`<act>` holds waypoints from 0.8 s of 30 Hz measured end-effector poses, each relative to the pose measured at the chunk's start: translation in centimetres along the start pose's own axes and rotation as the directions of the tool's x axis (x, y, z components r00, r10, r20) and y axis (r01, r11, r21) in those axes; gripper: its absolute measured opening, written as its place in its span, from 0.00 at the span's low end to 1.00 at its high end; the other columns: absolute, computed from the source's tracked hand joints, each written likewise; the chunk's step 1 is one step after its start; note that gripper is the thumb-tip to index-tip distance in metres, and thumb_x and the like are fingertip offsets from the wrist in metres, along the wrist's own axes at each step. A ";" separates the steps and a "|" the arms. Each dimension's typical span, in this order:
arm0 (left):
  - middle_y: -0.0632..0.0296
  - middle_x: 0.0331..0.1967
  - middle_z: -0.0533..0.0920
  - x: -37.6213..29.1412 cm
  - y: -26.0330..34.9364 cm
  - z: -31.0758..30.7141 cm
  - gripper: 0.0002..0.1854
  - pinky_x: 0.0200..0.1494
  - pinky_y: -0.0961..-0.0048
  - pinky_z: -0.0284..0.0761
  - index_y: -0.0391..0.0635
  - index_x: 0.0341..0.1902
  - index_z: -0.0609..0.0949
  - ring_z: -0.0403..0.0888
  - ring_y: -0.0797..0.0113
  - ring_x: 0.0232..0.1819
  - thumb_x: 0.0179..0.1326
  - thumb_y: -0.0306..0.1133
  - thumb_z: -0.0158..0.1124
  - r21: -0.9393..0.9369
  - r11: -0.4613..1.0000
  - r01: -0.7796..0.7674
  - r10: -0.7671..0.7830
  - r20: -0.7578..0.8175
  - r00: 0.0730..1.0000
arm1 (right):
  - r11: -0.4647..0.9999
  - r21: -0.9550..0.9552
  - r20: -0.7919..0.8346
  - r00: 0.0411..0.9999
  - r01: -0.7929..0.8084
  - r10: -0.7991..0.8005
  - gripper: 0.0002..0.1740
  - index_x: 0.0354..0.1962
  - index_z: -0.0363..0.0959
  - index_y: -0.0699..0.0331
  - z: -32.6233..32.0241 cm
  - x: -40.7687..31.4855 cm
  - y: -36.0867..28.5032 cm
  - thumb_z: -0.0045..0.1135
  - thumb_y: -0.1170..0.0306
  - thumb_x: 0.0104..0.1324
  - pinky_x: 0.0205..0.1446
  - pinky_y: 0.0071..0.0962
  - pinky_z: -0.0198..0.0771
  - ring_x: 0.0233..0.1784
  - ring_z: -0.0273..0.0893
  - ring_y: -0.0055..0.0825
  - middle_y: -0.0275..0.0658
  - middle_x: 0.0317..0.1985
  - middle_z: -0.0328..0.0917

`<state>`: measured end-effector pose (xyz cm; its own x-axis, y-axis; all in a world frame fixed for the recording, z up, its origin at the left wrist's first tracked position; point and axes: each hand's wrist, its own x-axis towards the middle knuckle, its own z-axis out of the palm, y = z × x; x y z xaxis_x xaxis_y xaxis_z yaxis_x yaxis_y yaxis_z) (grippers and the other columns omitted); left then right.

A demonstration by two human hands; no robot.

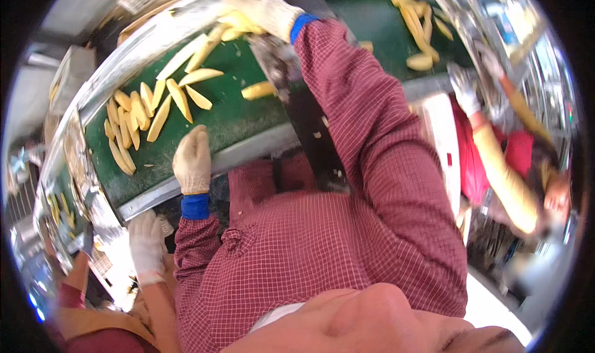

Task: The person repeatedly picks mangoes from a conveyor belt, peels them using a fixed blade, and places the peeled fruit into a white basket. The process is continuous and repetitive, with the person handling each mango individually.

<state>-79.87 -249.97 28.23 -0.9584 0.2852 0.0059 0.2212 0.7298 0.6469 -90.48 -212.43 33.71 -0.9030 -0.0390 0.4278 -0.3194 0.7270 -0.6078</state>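
Observation:
My right hand [265, 14], in a pale knit glove with a blue cuff, reaches to the far side of a green conveyor belt [232, 107]. Its fingers close over several pale-yellow cut wedges [237, 24], fruit or vegetable. Over the belt's near edge, my left hand [192, 160] is gloved the same way. The fingers are curled shut and nothing shows in them. Beyond it, loose yellow wedges [177, 100] lie scattered, with a denser cluster [128, 116] at the belt's left end. A single wedge [258, 90] lies farther right.
A dark crosspiece [304, 116] spans the belt beside my right arm. More wedges [418, 28] lie on the belt beyond it. A co-worker's gloved hand [465, 90] is at the right, another's gloved hand [146, 241] at lower left. A metal rail [139, 51] borders the far side.

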 end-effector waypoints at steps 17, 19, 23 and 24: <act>0.48 0.55 0.94 3.3 -11.1 -9.3 0.24 0.63 0.64 0.83 0.38 0.62 0.90 0.92 0.56 0.57 0.84 0.46 0.59 0.160 0.978 -0.131 0.103 0.171 0.980 | 0.353 -0.375 0.062 0.356 -0.857 0.932 0.30 0.66 0.83 0.61 -3.4 -51.0 -7.9 0.63 0.52 0.74 0.77 0.50 0.75 0.73 0.79 0.55 0.52 0.71 0.81; 0.49 0.54 0.94 2.5 -11.0 -10.5 0.26 0.62 0.63 0.83 0.39 0.63 0.90 0.92 0.56 0.57 0.84 0.49 0.57 0.192 0.979 -0.071 0.040 0.159 0.987 | 0.416 -0.483 0.086 0.431 -0.770 0.898 0.30 0.64 0.83 0.65 -1.0 -50.0 -7.0 0.63 0.52 0.74 0.74 0.52 0.78 0.69 0.83 0.55 0.56 0.65 0.85; 0.47 0.55 0.93 1.8 -11.7 -12.5 0.25 0.63 0.57 0.83 0.50 0.62 0.92 0.92 0.47 0.60 0.80 0.53 0.59 0.253 0.967 -0.034 0.010 0.096 0.995 | 0.182 -0.510 -0.017 0.221 -0.841 0.975 0.31 0.66 0.81 0.61 2.1 -47.4 -6.8 0.57 0.46 0.80 0.74 0.52 0.77 0.71 0.84 0.55 0.60 0.63 0.86; 0.46 0.53 0.93 1.8 -12.1 -12.8 0.24 0.62 0.56 0.84 0.50 0.61 0.93 0.92 0.45 0.59 0.80 0.54 0.60 0.274 0.961 -0.032 0.017 0.057 0.998 | 0.153 -0.518 -0.011 0.186 -0.841 0.983 0.32 0.66 0.80 0.61 3.0 -47.1 -6.5 0.56 0.46 0.79 0.73 0.54 0.78 0.70 0.84 0.55 0.61 0.62 0.86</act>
<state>-86.52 -266.22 30.14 -0.9428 0.3323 -0.0263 0.2925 0.8625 0.4129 -46.72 -217.32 15.51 -0.4784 0.7146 -0.5104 0.8598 0.4995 -0.1066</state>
